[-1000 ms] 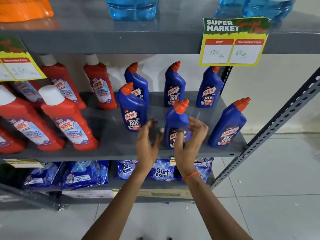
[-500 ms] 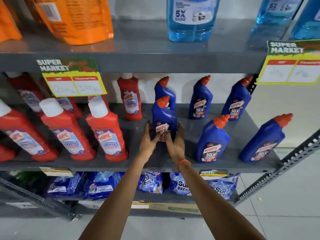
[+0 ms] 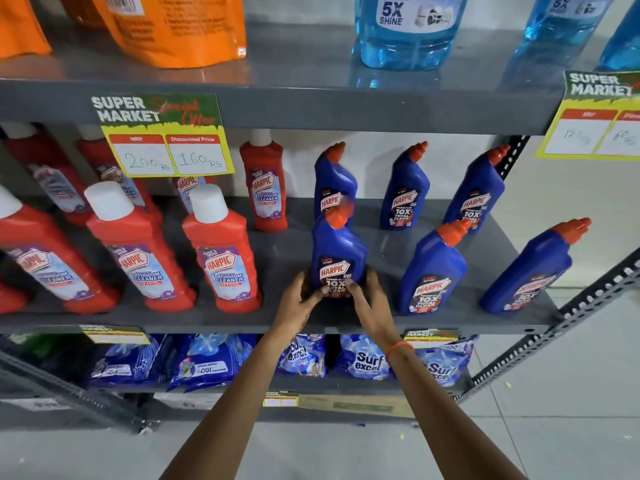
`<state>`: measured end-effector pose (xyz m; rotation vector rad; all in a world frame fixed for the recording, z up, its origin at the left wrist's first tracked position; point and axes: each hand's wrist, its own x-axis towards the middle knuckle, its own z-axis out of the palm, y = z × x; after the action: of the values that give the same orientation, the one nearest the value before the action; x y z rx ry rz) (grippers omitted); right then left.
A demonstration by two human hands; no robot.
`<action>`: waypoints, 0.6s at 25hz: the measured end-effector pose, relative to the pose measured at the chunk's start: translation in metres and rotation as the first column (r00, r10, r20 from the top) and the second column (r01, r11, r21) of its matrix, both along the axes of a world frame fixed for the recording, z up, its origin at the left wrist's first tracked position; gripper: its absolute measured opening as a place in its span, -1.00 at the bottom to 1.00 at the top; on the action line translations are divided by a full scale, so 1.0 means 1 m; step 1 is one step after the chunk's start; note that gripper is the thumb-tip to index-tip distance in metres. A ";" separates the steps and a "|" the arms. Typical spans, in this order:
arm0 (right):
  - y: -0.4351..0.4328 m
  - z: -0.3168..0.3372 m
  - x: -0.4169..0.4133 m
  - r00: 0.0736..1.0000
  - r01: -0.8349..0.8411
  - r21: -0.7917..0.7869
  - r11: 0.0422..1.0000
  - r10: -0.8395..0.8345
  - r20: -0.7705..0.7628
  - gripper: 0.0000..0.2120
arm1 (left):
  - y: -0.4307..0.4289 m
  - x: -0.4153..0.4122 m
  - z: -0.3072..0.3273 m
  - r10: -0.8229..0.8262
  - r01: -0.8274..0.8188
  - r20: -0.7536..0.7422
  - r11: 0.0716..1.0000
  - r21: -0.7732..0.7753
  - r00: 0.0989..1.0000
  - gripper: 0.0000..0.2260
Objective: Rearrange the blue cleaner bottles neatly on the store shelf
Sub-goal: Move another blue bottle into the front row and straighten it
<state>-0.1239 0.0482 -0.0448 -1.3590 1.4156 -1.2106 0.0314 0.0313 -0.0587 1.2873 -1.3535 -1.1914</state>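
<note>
Several blue cleaner bottles with orange caps stand on the grey middle shelf (image 3: 284, 251). My left hand (image 3: 299, 294) and my right hand (image 3: 369, 296) grip the base of the front left blue bottle (image 3: 337, 251) from both sides; it stands upright. Behind it is another blue bottle (image 3: 333, 178), partly hidden. Two more stand at the back, one in the middle (image 3: 405, 188) and one at the right (image 3: 476, 192). The front row has a blue bottle (image 3: 433, 268) in the middle and another (image 3: 530, 271) leaning near the right edge.
Red cleaner bottles (image 3: 221, 251) fill the shelf's left half. Price tags (image 3: 166, 140) hang from the upper shelf, which holds orange pouches (image 3: 173, 26) and light blue bottles (image 3: 405, 29). Detergent packs (image 3: 367, 362) lie on the lower shelf. A slanted metal brace (image 3: 568, 320) runs at right.
Both hands left the middle front bottle and took hold of the front left blue bottle, drawing it toward the shelf's front edge. The view shifted left and closer.
</note>
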 end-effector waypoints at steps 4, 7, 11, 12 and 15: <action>0.012 0.001 -0.004 0.997 -0.058 0.000 0.998 0.057 -0.044 -0.68 | 0.015 0.002 0.004 -0.009 0.009 -0.016 1.000 0.010 1.000 -0.60; 0.012 0.000 -0.008 0.985 -0.084 -0.013 0.996 0.081 -0.155 -0.59 | 0.019 0.002 0.006 0.000 0.000 -0.030 1.000 0.011 1.000 -0.59; 0.012 -0.002 -0.009 0.951 -0.092 -0.015 0.996 0.084 -0.298 -0.58 | 0.021 0.002 0.004 0.004 -0.003 -0.053 1.000 0.019 0.999 -0.57; 0.013 -0.001 -0.008 0.944 -0.087 -0.018 0.996 0.077 -0.321 -0.57 | 0.023 0.001 0.005 0.008 -0.006 -0.061 1.000 0.026 0.998 -0.56; 0.011 0.001 -0.008 0.944 -0.078 -0.007 0.997 0.071 -0.324 -0.55 | 0.023 0.001 0.007 0.018 -0.016 -0.062 1.000 0.022 0.998 -0.55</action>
<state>-0.1322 0.0596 -0.0442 -1.6674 1.5619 -0.9848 0.0322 0.0542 -0.0518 1.2644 -1.2856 -1.2277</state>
